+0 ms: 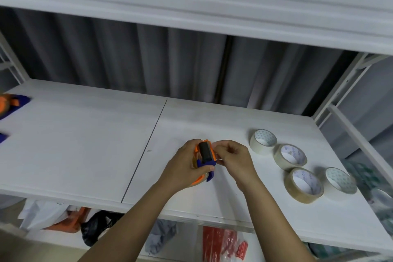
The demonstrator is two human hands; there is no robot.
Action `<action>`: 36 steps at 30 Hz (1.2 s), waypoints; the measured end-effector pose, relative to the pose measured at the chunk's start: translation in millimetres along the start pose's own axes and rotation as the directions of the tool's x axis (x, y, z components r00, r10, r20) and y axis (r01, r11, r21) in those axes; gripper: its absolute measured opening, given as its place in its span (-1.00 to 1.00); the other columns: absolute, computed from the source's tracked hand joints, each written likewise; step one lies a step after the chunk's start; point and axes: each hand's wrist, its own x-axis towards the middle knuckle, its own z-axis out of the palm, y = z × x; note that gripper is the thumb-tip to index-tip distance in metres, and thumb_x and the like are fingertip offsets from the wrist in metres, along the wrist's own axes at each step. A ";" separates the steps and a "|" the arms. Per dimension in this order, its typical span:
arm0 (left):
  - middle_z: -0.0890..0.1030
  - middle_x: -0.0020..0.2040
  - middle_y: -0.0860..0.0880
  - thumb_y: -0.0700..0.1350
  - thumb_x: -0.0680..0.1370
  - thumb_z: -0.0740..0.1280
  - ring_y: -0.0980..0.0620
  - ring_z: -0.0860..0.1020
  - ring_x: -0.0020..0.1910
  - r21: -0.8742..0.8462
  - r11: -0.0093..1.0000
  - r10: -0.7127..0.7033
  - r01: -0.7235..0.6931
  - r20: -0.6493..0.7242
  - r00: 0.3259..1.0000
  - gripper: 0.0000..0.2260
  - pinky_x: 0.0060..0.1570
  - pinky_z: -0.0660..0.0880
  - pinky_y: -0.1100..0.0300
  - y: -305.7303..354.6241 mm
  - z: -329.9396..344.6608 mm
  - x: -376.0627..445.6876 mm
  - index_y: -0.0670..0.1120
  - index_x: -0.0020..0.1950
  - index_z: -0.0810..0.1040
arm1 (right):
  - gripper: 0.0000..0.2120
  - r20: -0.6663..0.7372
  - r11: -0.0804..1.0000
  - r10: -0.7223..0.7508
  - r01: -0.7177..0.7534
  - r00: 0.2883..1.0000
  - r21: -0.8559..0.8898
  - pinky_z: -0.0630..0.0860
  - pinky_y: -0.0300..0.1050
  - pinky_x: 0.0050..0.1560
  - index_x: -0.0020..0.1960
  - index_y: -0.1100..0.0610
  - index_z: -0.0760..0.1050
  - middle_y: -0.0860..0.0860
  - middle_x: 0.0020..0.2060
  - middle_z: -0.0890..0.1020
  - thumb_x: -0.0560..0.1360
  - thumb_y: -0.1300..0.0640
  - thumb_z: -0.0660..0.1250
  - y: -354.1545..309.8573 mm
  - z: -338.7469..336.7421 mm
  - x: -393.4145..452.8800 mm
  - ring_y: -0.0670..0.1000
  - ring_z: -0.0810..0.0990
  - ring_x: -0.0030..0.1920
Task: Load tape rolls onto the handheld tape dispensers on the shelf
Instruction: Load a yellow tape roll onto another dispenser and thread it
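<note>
An orange and blue handheld tape dispenser with a black roller is held just above the white shelf, a brownish tape roll partly visible under it. My left hand grips the dispenser from the left. My right hand pinches what looks like the clear tape end at the dispenser's right side by the roller. Several loose tape rolls lie on the shelf to the right: a white one, a clear one, a tan one and another white one.
Another orange and blue dispenser lies at the shelf's far left edge, with a blue piece below it. A white shelf board hangs overhead. Bags and red packets fill the level underneath. A grey curtain stands behind.
</note>
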 end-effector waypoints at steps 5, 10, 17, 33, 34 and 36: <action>0.42 0.15 0.20 0.08 0.39 0.47 0.19 0.43 0.09 0.008 1.000 -0.009 0.009 -0.016 1.000 -0.43 -0.01 0.35 0.38 -0.8 -0.8 0.3 0.11 0.31 0.29 | -0.76 -0.076 0.995 -0.095 0.094 0.993 -0.019 0.55 -0.27 -0.16 -0.17 0.01 0.61 -0.07 -0.23 0.67 0.51 0.32 0.31 -1.8 0.6 2.2 -0.04 0.63 -0.18; 0.42 0.14 0.21 0.08 0.39 0.47 0.17 0.44 0.11 0.000 1.000 -0.024 0.024 -0.005 1.000 -0.43 0.01 0.35 0.37 0.5 -1.8 0.7 0.11 0.31 0.29 | -0.81 -0.097 0.991 -0.136 0.136 0.986 -0.014 0.56 -0.23 -0.09 -0.15 0.02 0.60 -0.06 -0.20 0.67 0.50 0.30 0.34 -3.4 1.9 3.9 -0.04 0.63 -0.15; 0.43 0.19 0.19 0.07 0.39 0.46 0.15 0.43 0.14 -0.009 1.000 -0.014 0.014 -0.011 1.000 -0.44 0.03 0.33 0.33 2.9 -2.7 1.1 0.10 0.31 0.31 | -0.85 -0.007 0.976 0.075 -0.072 0.997 0.203 0.61 -0.24 -0.22 -0.08 0.12 0.61 0.08 -0.18 0.68 0.52 0.32 0.32 -4.8 -3.4 7.3 -0.03 0.65 -0.24; 0.45 0.21 0.13 0.06 0.39 0.46 0.16 0.43 0.14 -0.009 1.000 -0.010 0.010 -0.009 1.000 -0.44 0.07 0.34 0.31 5.2 -1.4 1.7 0.07 0.32 0.32 | -0.85 0.117 0.912 0.221 -0.248 0.968 0.328 0.58 -0.30 -0.24 0.05 0.25 0.61 0.15 -0.08 0.68 0.52 0.28 0.32 2.4 -1.4 10.3 0.01 0.66 -0.14; 0.45 0.22 0.13 0.06 0.40 0.46 0.16 0.42 0.13 -0.007 1.000 -0.008 0.008 -0.009 1.000 -0.44 0.06 0.33 0.31 5.5 -1.5 2.1 0.07 0.32 0.32 | -0.84 0.122 0.910 0.222 -0.251 0.967 0.330 0.57 -0.31 -0.26 0.06 0.24 0.61 0.15 -0.06 0.68 0.52 0.27 0.32 2.8 -1.8 10.4 0.00 0.66 -0.14; 0.45 0.22 0.12 0.06 0.40 0.46 0.17 0.43 0.12 -0.005 1.000 -0.007 0.007 -0.010 1.000 -0.44 0.05 0.33 0.32 5.6 -1.3 1.7 0.06 0.32 0.31 | -0.85 0.129 0.910 0.229 -0.260 0.965 0.324 0.53 -0.29 -0.22 0.05 0.21 0.62 0.11 -0.07 0.69 0.52 0.23 0.33 4.4 -1.7 9.8 -0.02 0.64 -0.12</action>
